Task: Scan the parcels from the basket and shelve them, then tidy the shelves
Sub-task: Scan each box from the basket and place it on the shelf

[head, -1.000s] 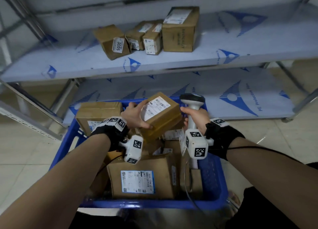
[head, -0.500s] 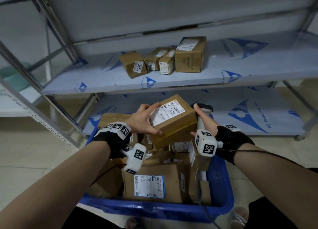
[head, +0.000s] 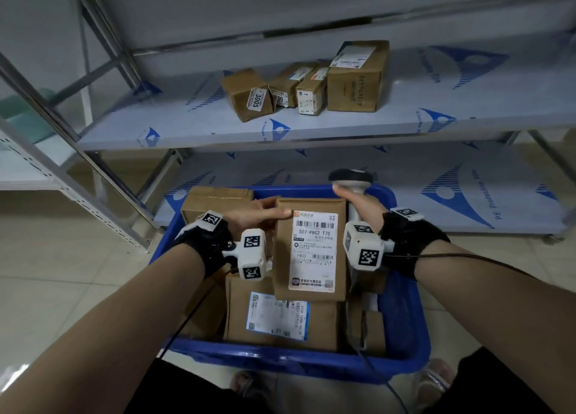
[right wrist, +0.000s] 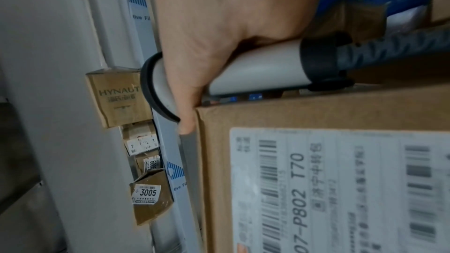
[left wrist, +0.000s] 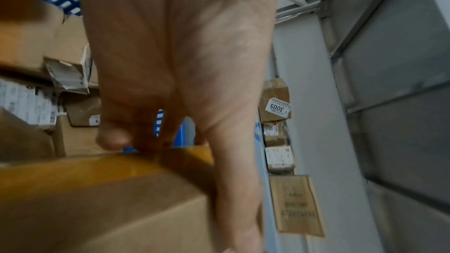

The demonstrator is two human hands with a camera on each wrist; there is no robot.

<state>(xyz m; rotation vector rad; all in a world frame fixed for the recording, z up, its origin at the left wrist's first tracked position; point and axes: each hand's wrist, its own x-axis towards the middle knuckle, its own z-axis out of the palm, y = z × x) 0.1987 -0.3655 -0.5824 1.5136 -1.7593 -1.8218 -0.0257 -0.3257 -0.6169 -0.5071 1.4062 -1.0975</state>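
My left hand (head: pixel 258 216) grips a brown cardboard parcel (head: pixel 311 248) by its far left corner, thumb on top, holding it above the blue basket (head: pixel 405 335). Its white label with barcodes faces up. In the left wrist view the left hand (left wrist: pixel 182 76) curls over the parcel (left wrist: pixel 97 199). My right hand (head: pixel 358 201) grips the handle of a grey barcode scanner (head: pixel 350 178) just right of the parcel; in the right wrist view the right hand (right wrist: pixel 219 36) wraps the scanner (right wrist: pixel 255 68) beside the parcel (right wrist: pixel 328 180). Several more parcels (head: pixel 280 317) lie in the basket.
A metal shelf unit stands ahead. Its middle shelf (head: pixel 467 102) holds several small boxes (head: pixel 249 94) and a taller box (head: pixel 357 77) in a row. The lower shelf (head: pixel 467 195) lies behind the basket. A scanner cable (head: pixel 467 254) runs off right. Tiled floor at left.
The parcel has turned so its label lies flat and square to me, and it sits lower and closer. The right hand has closed round the scanner handle, beside the parcel.
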